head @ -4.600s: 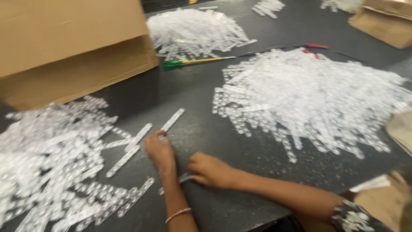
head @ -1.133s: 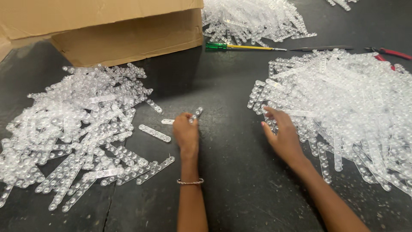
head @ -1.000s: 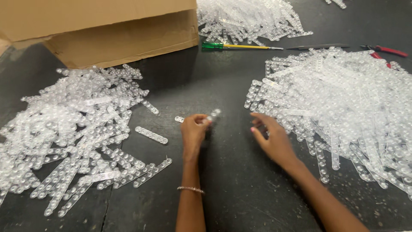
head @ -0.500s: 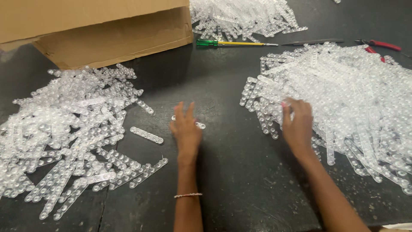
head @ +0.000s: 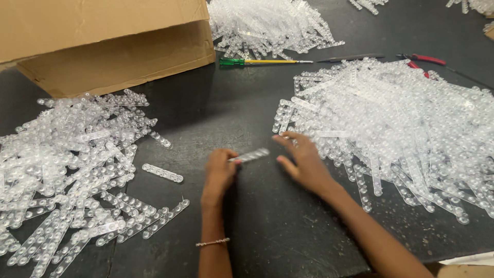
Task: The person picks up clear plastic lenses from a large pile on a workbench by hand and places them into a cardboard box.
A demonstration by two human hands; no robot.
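The left hand [head: 220,172] is pinching a clear plastic strip [head: 250,155]; the right hand [head: 304,163] is hovering open just beside it, holding nothing.

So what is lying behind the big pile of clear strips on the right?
Behind the pile lie a screwdriver with a green handle, a thin dark tool and red-handled pliers. The pile covers part of the pliers.
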